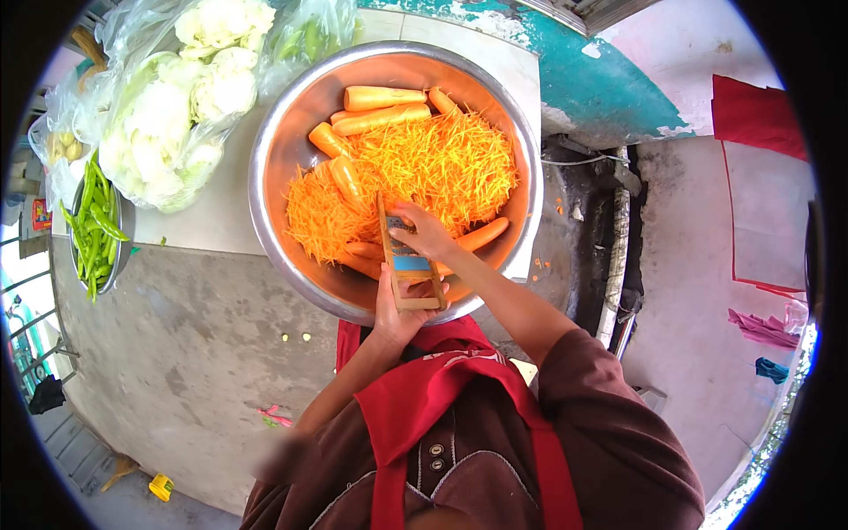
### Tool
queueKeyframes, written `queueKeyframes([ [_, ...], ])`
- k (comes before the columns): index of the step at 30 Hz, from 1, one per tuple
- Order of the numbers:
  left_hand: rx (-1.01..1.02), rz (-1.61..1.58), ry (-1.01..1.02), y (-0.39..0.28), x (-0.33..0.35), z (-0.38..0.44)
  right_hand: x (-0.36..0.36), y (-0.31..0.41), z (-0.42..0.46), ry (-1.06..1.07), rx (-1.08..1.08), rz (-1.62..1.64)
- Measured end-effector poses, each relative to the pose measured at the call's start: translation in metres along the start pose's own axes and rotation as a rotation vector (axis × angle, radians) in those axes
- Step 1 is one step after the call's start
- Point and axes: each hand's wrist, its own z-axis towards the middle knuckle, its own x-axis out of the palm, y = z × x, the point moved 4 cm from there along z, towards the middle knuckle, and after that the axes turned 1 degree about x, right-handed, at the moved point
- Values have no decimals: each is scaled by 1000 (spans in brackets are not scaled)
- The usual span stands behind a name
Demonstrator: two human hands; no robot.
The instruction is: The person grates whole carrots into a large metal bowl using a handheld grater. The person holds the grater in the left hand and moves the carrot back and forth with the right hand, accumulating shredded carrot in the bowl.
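Observation:
My left hand point(395, 317) grips the lower end of a wooden-framed grater point(411, 263), which leans over the near side of a large metal basin point(266, 218). Bent fingers of my right hand point(423, 233) rest over the grater's metal face; whether they pinch a piece of carrot is hidden. Around the grater's upper end lies a heap of shredded carrot point(440, 169). Peeled whole carrots point(384, 119) sit at the basin's far side, and another carrot point(482, 235) lies to the right of my right hand.
The basin stands on a white tiled counter point(218, 228). Cauliflower point(159, 119) in clear plastic bags and a bowl point(124, 248) of green chillies point(98, 225) are on the left. Beyond the counter's right edge, a pipe point(616, 258) runs along a dark gutter.

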Motion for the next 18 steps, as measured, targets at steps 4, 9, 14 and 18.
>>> queueKeyframes([
  [4, 4, 17, -6, -1, 2, -2, -18, -2, -5, -41, -21, -92],
  [9, 7, -19, -27, 0, 2, -2, -44, 19, -13, -141, 73, -116],
  [14, 20, -15, -59, 0, 3, -3, -43, 12, -19, -127, -31, -298],
  [18, 21, -26, -83, 0, 2, -2, -43, 30, -19, 30, -34, -515],
])
